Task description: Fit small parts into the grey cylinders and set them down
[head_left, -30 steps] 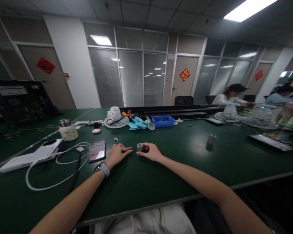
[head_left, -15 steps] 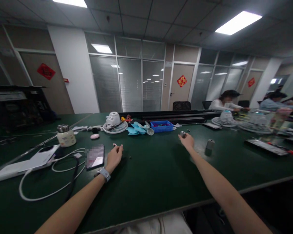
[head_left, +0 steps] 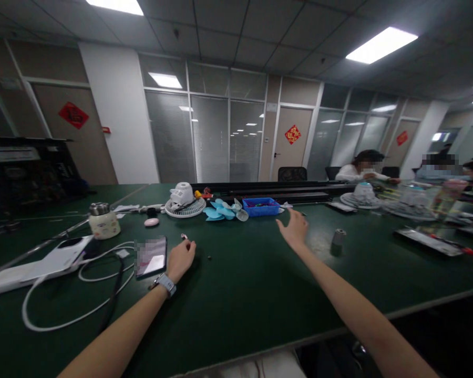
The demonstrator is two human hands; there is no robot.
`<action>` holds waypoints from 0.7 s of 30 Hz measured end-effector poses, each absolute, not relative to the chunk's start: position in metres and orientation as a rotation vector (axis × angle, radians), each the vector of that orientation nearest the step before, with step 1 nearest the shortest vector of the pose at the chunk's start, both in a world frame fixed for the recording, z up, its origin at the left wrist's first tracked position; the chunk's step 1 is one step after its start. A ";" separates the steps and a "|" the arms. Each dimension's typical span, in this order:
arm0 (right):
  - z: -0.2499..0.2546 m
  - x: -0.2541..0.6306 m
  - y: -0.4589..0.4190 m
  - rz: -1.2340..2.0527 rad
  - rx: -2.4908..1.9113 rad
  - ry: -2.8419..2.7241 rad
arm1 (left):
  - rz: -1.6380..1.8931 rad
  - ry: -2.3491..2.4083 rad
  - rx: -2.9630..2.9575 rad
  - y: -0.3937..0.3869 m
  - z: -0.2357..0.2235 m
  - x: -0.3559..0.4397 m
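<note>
My left hand (head_left: 181, 259) rests low over the green table (head_left: 236, 294) with its fingers curled in. A small pale piece with a dark tip (head_left: 184, 237) shows at the fingertips, too small to name. A phone (head_left: 152, 257) lies just left of that hand, and a tiny dark bit (head_left: 209, 258) to its right. My right hand (head_left: 295, 231) reaches forward with thumb and fingers spread, near the blue basket (head_left: 260, 210). Nothing shows in its grasp, though its far side is hidden. To its right stands a grey metal cylinder (head_left: 338, 237).
Blue fan blades (head_left: 219, 210) and a white fan head (head_left: 182, 198) lie beyond my hands. A cream flask (head_left: 104, 223), pink case (head_left: 152, 222) and looped white cable (head_left: 59, 325) are on the left. A tray (head_left: 428, 240) lies right; people (head_left: 362, 167) sit across the table.
My right hand has opened from its hold on a small metal cylinder, which no longer shows, and has shifted slightly left. My left hand has turned a little, its fingers still curled.
</note>
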State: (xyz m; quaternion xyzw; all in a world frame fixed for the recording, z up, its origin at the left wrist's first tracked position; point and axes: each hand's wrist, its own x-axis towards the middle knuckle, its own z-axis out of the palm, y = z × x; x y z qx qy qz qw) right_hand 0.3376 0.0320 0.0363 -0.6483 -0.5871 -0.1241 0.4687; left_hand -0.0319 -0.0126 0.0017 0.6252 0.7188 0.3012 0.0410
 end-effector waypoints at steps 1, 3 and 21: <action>0.039 0.311 0.022 -0.219 -1.426 -1.642 | 0.911 2.201 1.914 -0.012 0.002 -0.032; 0.037 0.258 0.005 0.073 -1.120 -2.052 | 0.902 2.200 1.911 -0.012 0.001 -0.032; 0.049 0.312 0.041 -0.074 -1.198 -1.824 | 0.881 2.157 1.904 -0.020 0.007 -0.026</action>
